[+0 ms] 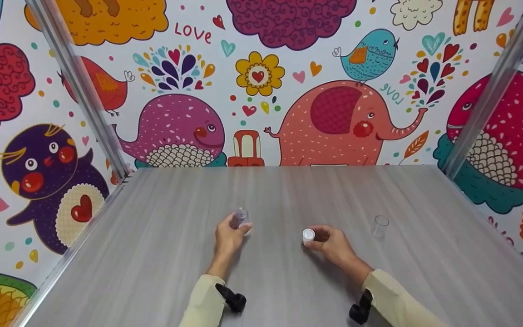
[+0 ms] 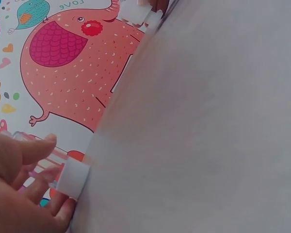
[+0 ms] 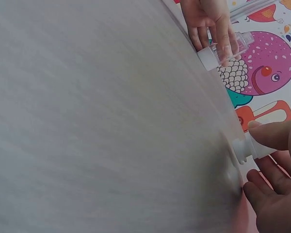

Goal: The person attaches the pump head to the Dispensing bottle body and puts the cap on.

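Observation:
My left hand (image 1: 229, 237) grips a small clear bottle (image 1: 242, 214), thumb on one side and fingers on the other. The bottle is upright, narrow clear neck at the top; its white bottom end (image 3: 209, 58) is at or just above the table. To the right, my right hand (image 1: 335, 246) pinches a small white pump or cap piece (image 1: 308, 235) between thumb and fingers. A flat round face of that piece points up, and its narrower stepped end (image 3: 241, 150) points down, close to the table. Farther right, a clear open cylinder (image 1: 380, 227) stands apart from both hands.
The grey wood-grain table (image 1: 279, 290) runs back to a wall (image 1: 252, 109) printed with cartoon animals. Metal posts (image 1: 80, 91) rise at the table's back corners. Both sleeved wrists wear black camera mounts (image 1: 232, 299).

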The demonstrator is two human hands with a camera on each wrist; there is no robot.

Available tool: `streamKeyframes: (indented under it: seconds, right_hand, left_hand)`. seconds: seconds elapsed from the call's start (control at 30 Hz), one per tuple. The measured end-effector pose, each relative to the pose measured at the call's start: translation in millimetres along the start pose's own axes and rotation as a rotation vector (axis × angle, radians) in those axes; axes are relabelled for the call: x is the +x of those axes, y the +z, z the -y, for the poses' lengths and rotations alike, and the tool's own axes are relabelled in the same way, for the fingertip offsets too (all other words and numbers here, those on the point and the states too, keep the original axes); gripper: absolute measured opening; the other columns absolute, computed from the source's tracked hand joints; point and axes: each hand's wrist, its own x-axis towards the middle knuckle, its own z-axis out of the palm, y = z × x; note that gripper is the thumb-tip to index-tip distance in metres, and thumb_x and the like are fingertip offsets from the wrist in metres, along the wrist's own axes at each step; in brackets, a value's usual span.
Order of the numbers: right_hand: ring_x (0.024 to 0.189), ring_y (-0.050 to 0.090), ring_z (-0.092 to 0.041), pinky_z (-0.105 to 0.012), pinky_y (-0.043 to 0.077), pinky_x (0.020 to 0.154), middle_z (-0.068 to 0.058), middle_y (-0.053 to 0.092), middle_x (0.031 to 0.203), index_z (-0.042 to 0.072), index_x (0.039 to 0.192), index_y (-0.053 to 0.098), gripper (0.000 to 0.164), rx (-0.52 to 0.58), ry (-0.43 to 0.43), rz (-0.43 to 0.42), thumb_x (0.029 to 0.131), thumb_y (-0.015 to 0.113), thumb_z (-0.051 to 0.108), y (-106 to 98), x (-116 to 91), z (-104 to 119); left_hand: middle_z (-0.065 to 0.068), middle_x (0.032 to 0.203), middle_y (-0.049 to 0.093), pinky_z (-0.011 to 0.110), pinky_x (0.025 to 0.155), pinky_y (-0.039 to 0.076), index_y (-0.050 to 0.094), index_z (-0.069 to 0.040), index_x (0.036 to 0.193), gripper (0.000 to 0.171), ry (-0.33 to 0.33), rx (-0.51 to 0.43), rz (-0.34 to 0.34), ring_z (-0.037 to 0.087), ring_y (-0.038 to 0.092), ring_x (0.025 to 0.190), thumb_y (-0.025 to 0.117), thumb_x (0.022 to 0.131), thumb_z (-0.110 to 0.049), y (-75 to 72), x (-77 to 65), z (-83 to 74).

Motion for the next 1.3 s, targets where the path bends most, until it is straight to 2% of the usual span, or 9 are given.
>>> streamKeyframes:
  seconds: [0.33, 0.43, 0.6, 0.93, 1.3]
  right_hand:
    - [0.109, 0.069, -0.036, -0.030, 0.057, 0.081, -0.023, 0.071, 0.117, -0.004, 0.116, 0.067, 0.039, 0.000, -0.042, -0.009, 0.081, 0.080, 0.004, -3.4, 0.4, 6.5]
    - [0.107, 0.069, -0.035, -0.027, 0.056, 0.078, -0.023, 0.071, 0.116, -0.003, 0.116, 0.067, 0.037, 0.001, -0.058, -0.014, 0.081, 0.080, 0.004, -1.8, 1.6, 8.6]
    - [0.104, 0.070, -0.032, -0.022, 0.053, 0.076, -0.020, 0.072, 0.114, -0.001, 0.114, 0.069, 0.036, 0.014, -0.060, -0.028, 0.080, 0.080, 0.002, 2.2, 4.1, 13.4]
    - [0.104, 0.070, -0.031, -0.024, 0.054, 0.076, -0.021, 0.072, 0.114, 0.000, 0.115, 0.068, 0.037, 0.056, -0.076, -0.032, 0.080, 0.079, 0.000, 5.1, 6.8, 22.6]
    - [0.107, 0.068, -0.028, -0.020, 0.055, 0.079, -0.021, 0.070, 0.115, -0.004, 0.121, 0.064, 0.041, 0.137, -0.093, -0.012, 0.082, 0.078, -0.001, 11.6, 10.0, 29.1]
  left_hand:
    - [0.027, 0.120, 0.069, 0.049, 0.100, 0.049, 0.062, 0.007, 0.127, 0.048, 0.022, -0.021, -0.018, 0.038, 0.066, 0.114, 0.077, 0.085, -0.009, 2.7, 3.0, 0.0]
    - [0.026, 0.118, 0.070, 0.049, 0.100, 0.049, 0.063, 0.005, 0.126, 0.046, 0.019, -0.021, -0.027, 0.037, 0.066, 0.112, 0.078, 0.085, -0.010, 3.1, 1.5, -0.3]
    - [0.024, 0.121, 0.070, 0.050, 0.102, 0.047, 0.064, 0.002, 0.125, 0.044, 0.008, -0.021, -0.021, 0.036, 0.066, 0.115, 0.077, 0.085, -0.010, 2.8, -1.4, -1.8]
    - [0.024, 0.127, 0.067, 0.049, 0.106, 0.046, 0.063, 0.001, 0.129, 0.045, -0.028, -0.041, 0.001, 0.037, 0.063, 0.121, 0.075, 0.087, -0.009, 2.5, 0.6, -2.2]
    - [0.026, 0.121, 0.069, 0.048, 0.102, 0.049, 0.064, 0.005, 0.125, 0.044, 0.014, -0.058, -0.027, 0.037, 0.066, 0.116, 0.077, 0.084, -0.007, 5.3, 2.6, -1.4]
